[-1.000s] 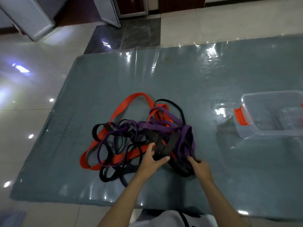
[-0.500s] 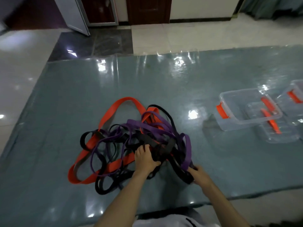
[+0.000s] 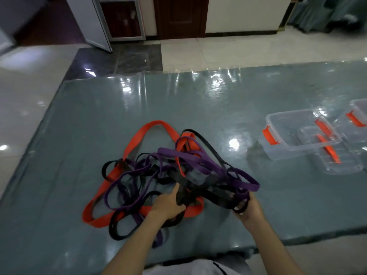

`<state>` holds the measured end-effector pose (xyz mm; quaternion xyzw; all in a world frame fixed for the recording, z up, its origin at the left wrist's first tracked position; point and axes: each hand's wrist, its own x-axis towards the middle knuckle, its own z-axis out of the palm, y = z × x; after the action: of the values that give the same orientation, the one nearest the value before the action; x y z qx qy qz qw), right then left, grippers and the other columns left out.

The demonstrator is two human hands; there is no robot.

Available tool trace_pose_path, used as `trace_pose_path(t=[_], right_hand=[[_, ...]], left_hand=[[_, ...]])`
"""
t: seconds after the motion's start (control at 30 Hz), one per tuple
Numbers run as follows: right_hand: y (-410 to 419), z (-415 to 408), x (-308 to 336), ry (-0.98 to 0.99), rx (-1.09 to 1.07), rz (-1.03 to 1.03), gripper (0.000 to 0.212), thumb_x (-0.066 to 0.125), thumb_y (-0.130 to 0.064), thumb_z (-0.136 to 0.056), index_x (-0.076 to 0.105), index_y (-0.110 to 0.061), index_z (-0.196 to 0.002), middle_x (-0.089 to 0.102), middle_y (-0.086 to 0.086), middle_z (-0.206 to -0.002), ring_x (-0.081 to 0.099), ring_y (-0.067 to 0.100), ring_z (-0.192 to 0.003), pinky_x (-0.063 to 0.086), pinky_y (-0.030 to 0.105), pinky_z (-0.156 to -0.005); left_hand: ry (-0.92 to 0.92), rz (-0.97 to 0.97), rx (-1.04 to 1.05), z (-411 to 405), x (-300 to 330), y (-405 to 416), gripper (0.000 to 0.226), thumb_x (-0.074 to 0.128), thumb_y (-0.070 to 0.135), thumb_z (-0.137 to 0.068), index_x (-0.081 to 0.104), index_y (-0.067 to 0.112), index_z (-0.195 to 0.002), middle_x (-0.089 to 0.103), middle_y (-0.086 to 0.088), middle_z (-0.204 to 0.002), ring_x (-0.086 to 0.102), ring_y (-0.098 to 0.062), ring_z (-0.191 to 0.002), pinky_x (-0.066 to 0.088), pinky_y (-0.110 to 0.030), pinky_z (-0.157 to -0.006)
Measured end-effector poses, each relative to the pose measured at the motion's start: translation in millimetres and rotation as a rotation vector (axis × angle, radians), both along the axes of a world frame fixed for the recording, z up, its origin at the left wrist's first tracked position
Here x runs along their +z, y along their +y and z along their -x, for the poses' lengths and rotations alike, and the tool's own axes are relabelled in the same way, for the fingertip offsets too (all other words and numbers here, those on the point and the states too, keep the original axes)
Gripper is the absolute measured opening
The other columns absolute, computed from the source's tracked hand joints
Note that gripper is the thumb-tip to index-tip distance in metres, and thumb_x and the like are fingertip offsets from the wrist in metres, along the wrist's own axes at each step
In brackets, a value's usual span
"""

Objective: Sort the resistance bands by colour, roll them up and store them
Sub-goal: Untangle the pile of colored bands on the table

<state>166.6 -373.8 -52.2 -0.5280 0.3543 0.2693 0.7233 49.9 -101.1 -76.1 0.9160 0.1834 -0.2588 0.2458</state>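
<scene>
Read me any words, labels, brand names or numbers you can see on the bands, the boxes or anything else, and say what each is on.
None can be read. The tangled resistance bands show plain orange, purple and black, and the clear plastic box shows no print.

Bare mat (image 3: 198, 108) lies open beyond the tangled bands (image 3: 168, 175) — clear boxes (image 3: 297, 133) crowd the right edge.

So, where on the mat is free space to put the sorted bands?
Bare mat lies beyond the tangled bands up to the far edge, left of the orange band, and between the tangle and the clear box. It is crowded around the left hand, right hand and boxes at right.
</scene>
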Motion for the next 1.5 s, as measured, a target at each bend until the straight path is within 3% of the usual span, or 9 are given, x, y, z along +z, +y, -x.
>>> trace_pose_path(t=[0.17,0.33,0.6,0.73,0.9,0.97,1.13,1.3,1.5], right_hand=[[-19.5,-5.4,-27.1,-0.033,0.025,0.325,0.034,0.048,-0.01,-0.106,0.062,0.001,-0.135,0.064,0.022,-0.133,0.062,0.038,-0.113,0.053,0.049,-0.098],[-25.1,-7.7,-19.0,-0.188,0.05,0.599,0.067,0.055,-0.011,-0.106,0.023,-0.014,-0.166,0.031,0.015,-0.168,0.042,0.038,-0.148,0.037,0.052,-0.121],[-0.5,-7.8,-2.9,-0.687,0.434,0.825,0.049,0.06,0.0,-0.098,0.057,-0.011,-0.145,0.061,0.014,-0.143,0.058,0.032,-0.13,0.043,0.051,-0.115],[15.7,-7.5,-5.7,-0.726,0.886,0.996,0.051,0.065,-0.016,-0.1,0.054,-0.024,-0.148,0.055,0.0,-0.151,0.053,0.026,-0.137,0.022,0.062,-0.124],[28.7,-8.1,-12.5,-0.581,1.365,1.041,0.079,0.057,-0.058,-0.098,0.018,-0.04,-0.165,0.015,-0.004,-0.175,0.006,0.025,-0.163,-0.009,0.07,-0.121],[33.4,-8.6,-13.5,-0.538,1.488,1.039,0.082,0.051,-0.071,-0.095,0.018,-0.043,-0.164,0.013,-0.003,-0.176,-0.002,0.029,-0.163,-0.015,0.071,-0.118],[53.1,-13.0,-8.9,-0.782,1.313,1.045,0.07,0.061,-0.047,-0.095,0.034,-0.036,-0.158,0.027,-0.003,-0.169,0.018,0.02,-0.16,-0.003,0.067,-0.124],[79.7,-9.0,-3.7,-0.776,1.365,0.524,0.067,0.066,-0.037,-0.102,0.035,-0.034,-0.161,0.047,-0.012,-0.152,0.048,0.001,-0.13,0.037,0.025,-0.113],[90.8,5.9,-12.9,-0.743,1.17,0.551,0.01,0.071,-0.006,-0.096,0.068,-0.015,-0.1,0.076,0.006,-0.089,0.07,0.018,-0.084,0.057,0.041,-0.087]], left_hand=[[0.105,0.021,-0.031,11.6,-0.2,9.3,0.088,0.057,0.072,-0.091,0.028,0.03,-0.162,0.056,-0.007,-0.154,0.059,-0.03,-0.133,0.049,-0.036,-0.098],[0.078,0.069,-0.004,2.2,4.7,5.7,0.094,0.056,0.076,-0.091,0.021,0.031,-0.166,0.04,-0.002,-0.167,0.046,-0.03,-0.148,0.043,-0.039,-0.114],[-0.071,0.563,0.474,-35.1,11.8,-3.6,0.051,0.065,0.032,-0.104,0.049,0.014,-0.149,0.058,-0.003,-0.15,0.056,-0.023,-0.135,0.045,-0.039,-0.114],[-0.128,0.809,0.888,-55.6,14.5,-23.6,0.049,0.071,0.026,-0.101,0.042,0.015,-0.139,0.059,-0.008,-0.14,0.06,-0.025,-0.122,0.05,-0.043,-0.105],[-0.222,0.807,0.92,-63.2,6.2,-51.4,0.057,0.079,0.025,-0.094,0.038,0.017,-0.133,0.061,-0.014,-0.136,0.063,-0.026,-0.112,0.057,-0.046,-0.093],[-0.289,0.783,0.958,-64.0,3.2,-51.9,0.069,0.078,0.021,-0.094,0.036,0.014,-0.149,0.057,-0.013,-0.145,0.059,-0.027,-0.127,0.052,-0.044,-0.107],[-0.328,0.626,0.73,-56.8,0.3,-41.5,0.087,0.071,0.012,-0.096,0.017,0.014,-0.164,0.05,-0.006,-0.157,0.051,-0.016,-0.135,0.038,-0.023,-0.102],[-0.23,0.582,0.439,-33.9,-6.0,-32.6,0.097,0.069,0.022,-0.099,0.0,0.025,-0.168,0.05,-0.003,-0.159,0.054,-0.023,-0.139,0.046,-0.028,-0.105],[-0.127,0.579,0.162,-13.1,-6.3,-21.3,0.117,0.082,0.017,-0.088,-0.001,0.034,-0.168,0.048,0.005,-0.157,0.052,-0.014,-0.137,0.048,-0.031,-0.111]])
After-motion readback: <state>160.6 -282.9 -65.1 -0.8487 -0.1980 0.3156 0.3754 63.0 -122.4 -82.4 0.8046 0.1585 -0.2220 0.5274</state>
